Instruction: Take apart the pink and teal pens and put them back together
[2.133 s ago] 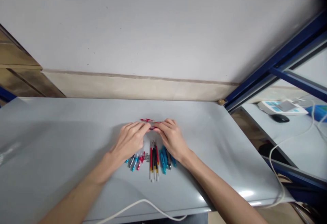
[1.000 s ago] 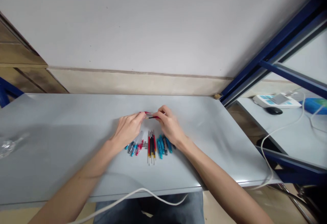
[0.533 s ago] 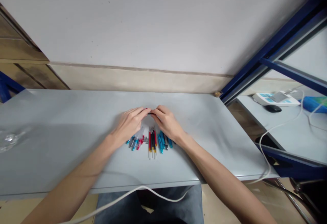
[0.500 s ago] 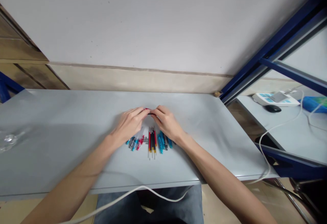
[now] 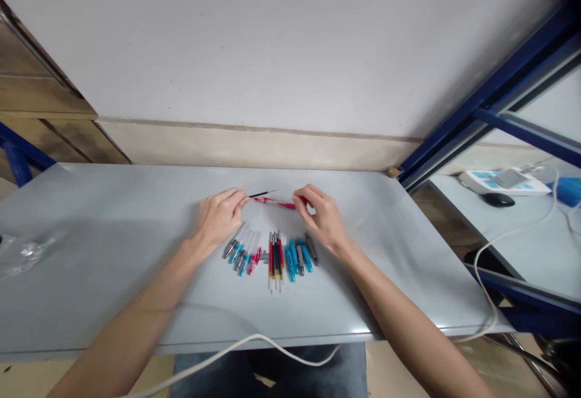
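- Separated since half a second ago: left hand (image 5: 219, 219) and right hand (image 5: 323, 218), then joined fingertip to fingertip, now held apart above the grey table (image 5: 91, 234).
- Left thumb and forefinger pinched shut on the near end of a thin black refill (image 5: 263, 193); refill pointing right, towards the other hand.
- Right thumb and forefinger closed on the right end of a red pen barrel (image 5: 275, 202); remaining fingers loosely curled.
- Refill and barrel lying close together, between the two hands and over the far side of the parts row; contact between them not discernible.
- Laid out on the table below the hands, three groups:
  - clear barrels (image 5: 242, 253) with teal, grey and red ends, under the left hand;
  - spare refills (image 5: 275, 260) in red, black and yellow, in the middle;
  - teal and grey caps (image 5: 301, 255), beside the right wrist.
- White cable (image 5: 254, 342) looped over the near table edge.
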{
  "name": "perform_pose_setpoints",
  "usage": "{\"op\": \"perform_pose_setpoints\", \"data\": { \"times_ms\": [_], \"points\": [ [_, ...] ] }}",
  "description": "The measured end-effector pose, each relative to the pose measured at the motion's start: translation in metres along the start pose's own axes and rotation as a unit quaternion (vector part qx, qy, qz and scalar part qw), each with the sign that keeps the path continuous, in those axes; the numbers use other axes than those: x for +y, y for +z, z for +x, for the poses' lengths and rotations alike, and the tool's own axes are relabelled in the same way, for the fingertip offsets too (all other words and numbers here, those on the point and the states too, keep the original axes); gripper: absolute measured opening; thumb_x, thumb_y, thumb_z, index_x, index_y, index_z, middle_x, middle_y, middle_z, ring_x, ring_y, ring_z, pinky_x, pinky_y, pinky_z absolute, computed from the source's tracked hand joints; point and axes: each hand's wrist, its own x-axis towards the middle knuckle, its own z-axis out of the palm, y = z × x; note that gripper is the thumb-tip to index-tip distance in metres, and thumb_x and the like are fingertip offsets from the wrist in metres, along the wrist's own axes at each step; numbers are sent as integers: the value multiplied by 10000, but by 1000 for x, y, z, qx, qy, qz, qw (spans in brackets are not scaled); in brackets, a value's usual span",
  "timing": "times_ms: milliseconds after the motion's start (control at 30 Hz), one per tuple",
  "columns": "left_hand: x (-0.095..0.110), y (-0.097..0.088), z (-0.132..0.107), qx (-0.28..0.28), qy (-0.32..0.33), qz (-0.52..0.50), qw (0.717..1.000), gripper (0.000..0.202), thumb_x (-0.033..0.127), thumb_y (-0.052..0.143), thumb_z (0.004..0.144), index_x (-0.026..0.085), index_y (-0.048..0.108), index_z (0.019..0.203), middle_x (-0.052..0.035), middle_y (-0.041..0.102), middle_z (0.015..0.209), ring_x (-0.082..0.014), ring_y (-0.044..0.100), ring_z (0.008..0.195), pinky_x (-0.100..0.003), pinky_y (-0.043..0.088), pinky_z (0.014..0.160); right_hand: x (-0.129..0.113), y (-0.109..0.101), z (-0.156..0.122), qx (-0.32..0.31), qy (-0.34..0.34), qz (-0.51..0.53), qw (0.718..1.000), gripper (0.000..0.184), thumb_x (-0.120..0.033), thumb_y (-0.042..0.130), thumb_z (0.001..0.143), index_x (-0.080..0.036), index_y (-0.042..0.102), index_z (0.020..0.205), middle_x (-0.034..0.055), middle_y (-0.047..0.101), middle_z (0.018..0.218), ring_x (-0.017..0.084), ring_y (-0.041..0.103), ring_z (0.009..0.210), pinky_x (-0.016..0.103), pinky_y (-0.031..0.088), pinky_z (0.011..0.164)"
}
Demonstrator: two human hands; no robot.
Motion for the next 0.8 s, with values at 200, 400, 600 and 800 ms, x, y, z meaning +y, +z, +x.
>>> {"op": "perform_pose_setpoints", "data": {
  "times_ms": [200, 400, 600, 800],
  "points": [
    [1, 3, -1, -14, -1, -19, 1000, 242, 234, 484, 1009, 221, 624, 813, -3, 683, 815, -157, 586, 699, -301, 287, 610, -21, 16, -12, -172, -96, 24, 980, 314, -314, 475, 1065, -178, 653, 844, 4, 554, 709, 135, 453, 621, 261, 343, 627],
    [12, 4, -3, -38, -3, -70, 997, 242, 214, 478, 999, 221, 612, 797, 7, 672, 788, -144, 559, 679, -285, 295, 611, -28, 19, -14, -226, -86, 43, 969, 172, -182, 535, 1026, -197, 692, 1097, 40, 650, 881, 160, 549, 747, 264, 395, 680],
    [19, 7, -6, -35, -30, -108, 993, 237, 218, 484, 996, 221, 609, 795, 10, 671, 777, -142, 539, 661, -281, 316, 626, -29, 22, -12, -209, -29, 123, 970, 119, -188, 646, 973, -183, 713, 875, 26, 666, 811, 156, 564, 747, 269, 439, 719],
    [20, 7, -6, -36, -60, -99, 993, 245, 248, 485, 1004, 227, 619, 801, 6, 697, 785, -153, 569, 674, -284, 303, 615, -32, 25, -15, -250, -6, 145, 957, 295, 24, 532, 933, -192, 724, 989, 27, 678, 898, 148, 596, 790, 267, 471, 759]
  ]
}}
